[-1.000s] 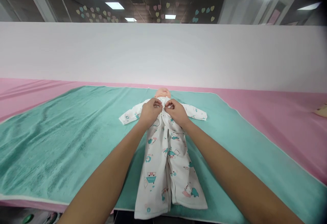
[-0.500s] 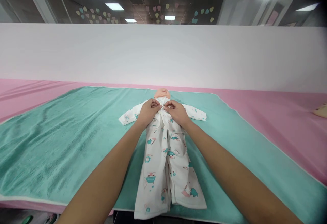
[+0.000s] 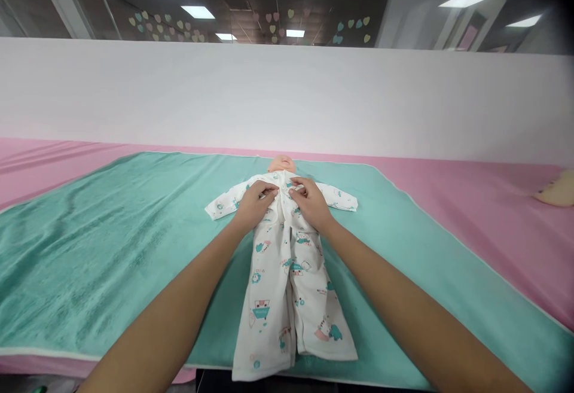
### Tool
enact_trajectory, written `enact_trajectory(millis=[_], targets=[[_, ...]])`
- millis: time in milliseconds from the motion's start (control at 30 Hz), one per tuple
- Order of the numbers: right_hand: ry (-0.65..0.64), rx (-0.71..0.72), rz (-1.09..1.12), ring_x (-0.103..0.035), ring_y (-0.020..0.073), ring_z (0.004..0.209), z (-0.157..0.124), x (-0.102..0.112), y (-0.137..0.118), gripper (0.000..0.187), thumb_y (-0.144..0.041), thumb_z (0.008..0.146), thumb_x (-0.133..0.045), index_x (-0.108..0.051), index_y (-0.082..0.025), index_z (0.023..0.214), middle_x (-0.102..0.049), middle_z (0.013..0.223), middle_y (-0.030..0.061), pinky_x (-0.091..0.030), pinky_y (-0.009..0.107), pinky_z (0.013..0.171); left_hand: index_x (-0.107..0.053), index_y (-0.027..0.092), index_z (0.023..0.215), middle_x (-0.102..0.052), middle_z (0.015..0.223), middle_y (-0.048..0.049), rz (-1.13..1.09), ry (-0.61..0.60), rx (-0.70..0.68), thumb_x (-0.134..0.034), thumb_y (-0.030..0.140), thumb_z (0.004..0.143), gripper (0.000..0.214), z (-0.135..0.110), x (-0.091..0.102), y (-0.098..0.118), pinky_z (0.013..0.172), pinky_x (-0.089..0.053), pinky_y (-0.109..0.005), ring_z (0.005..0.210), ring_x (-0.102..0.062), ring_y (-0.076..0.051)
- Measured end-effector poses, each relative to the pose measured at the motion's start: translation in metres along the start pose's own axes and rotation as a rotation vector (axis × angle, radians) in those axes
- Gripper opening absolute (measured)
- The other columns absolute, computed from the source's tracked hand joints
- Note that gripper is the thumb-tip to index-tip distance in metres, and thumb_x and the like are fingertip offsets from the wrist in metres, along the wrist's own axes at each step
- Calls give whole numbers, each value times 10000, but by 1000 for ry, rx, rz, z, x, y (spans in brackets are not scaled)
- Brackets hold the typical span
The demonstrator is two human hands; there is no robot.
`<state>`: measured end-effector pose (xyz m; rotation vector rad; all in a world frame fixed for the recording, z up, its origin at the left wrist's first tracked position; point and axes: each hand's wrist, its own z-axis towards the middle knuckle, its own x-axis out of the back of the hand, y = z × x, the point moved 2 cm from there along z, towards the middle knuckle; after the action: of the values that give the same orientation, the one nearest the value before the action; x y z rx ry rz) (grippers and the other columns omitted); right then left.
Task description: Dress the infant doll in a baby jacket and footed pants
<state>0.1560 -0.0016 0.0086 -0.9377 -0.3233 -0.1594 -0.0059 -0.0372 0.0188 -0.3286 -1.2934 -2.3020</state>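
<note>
A baby doll [image 3: 282, 164] lies on its back, head away from me. It wears a white printed baby pajama top [image 3: 283, 207] and matching pajama pants [image 3: 273, 285], whose legs reach toward me. My left hand [image 3: 256, 204] pinches the top's front edge at the chest, thumb against bent fingers. Across the front opening, my right hand [image 3: 313, 204] has its thumb and bent fingers at the other edge of the cloth. A narrow gap separates the two hands. My fingers hide any fastener between them. Both sleeves are spread outward.
A teal blanket [image 3: 147, 249] lies beneath the doll, over a pink cover [image 3: 470, 201]. Behind stands a white low wall [image 3: 287, 100] with glass above it, decorated with paper hearts. A pale beige object [image 3: 557, 191] is at the right edge.
My hands have drawn slightly apart at the chest, baring more of the top's front between them. The whole view has shifted a little.
</note>
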Motion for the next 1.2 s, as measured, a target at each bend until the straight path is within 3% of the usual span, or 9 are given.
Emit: enact_trajectory(millis=[133, 267, 433, 600, 800, 1000, 1200], targets=[[10, -85, -11, -529, 132, 725, 5, -1, 3, 220, -314, 796, -505, -577, -201, 971, -576, 964, 30, -434, 290, 716, -636, 210, 795, -608, 821, -14, -45, -64, 74, -530, 327, 793, 158, 3, 8, 0, 707, -393, -271, 784, -531, -157], [24, 43, -108, -496, 139, 739, -7, 3, -16, 122, -316, 802, -513, -544, -206, 844, -534, 866, 14, -410, 282, 709, -605, 194, 677, -570, 693, -1, -116, -211, 122, -546, 432, 780, 266, 2, 22, 8, 577, -354, -250, 660, -493, -139], [-116, 112, -353, -464, 147, 692, -24, 2, -44, 174, -359, 797, -532, -474, -213, 722, -502, 772, 4, -368, 287, 649, -658, 211, 776, -633, 782, -12, -100, -351, 120, -600, 419, 740, 219, -2, 28, 16, 612, -384, -249, 732, -547, -160], [-232, 18, -605, -475, 162, 691, -28, -1, -54, 226, -408, 742, -584, -471, -214, 769, -514, 807, 23, -342, 286, 595, -657, 209, 754, -630, 741, -14, 38, -326, 128, -585, 351, 724, 162, -2, 23, 19, 584, -388, -257, 688, -546, -161], [-293, 3, -926, -511, 168, 674, -30, -5, -60, 74, -250, 814, -447, -472, -184, 790, -544, 769, 38, -315, 276, 563, -639, 200, 710, -641, 749, -1, 143, -345, 112, -558, 288, 723, 120, -1, 22, 22, 589, -384, -252, 675, -542, -142], [-359, 25, -1108, -567, 212, 710, -36, -9, -76, 196, -342, 807, -496, -494, -162, 886, -561, 828, 70, -318, 274, 515, -617, 184, 734, -571, 664, 16, -54, -352, 147, -567, 384, 746, 207, -3, 24, 25, 541, -343, -233, 613, -482, -116], [-380, 80, -1172, -585, 229, 730, -43, -12, -81, 181, -178, 755, -513, -502, -141, 931, -572, 865, 101, -363, 283, 533, -607, 165, 726, -524, 614, 25, -268, -407, 219, -631, 408, 706, 245, -6, 21, 31, 554, -338, -224, 597, -455, -96]])
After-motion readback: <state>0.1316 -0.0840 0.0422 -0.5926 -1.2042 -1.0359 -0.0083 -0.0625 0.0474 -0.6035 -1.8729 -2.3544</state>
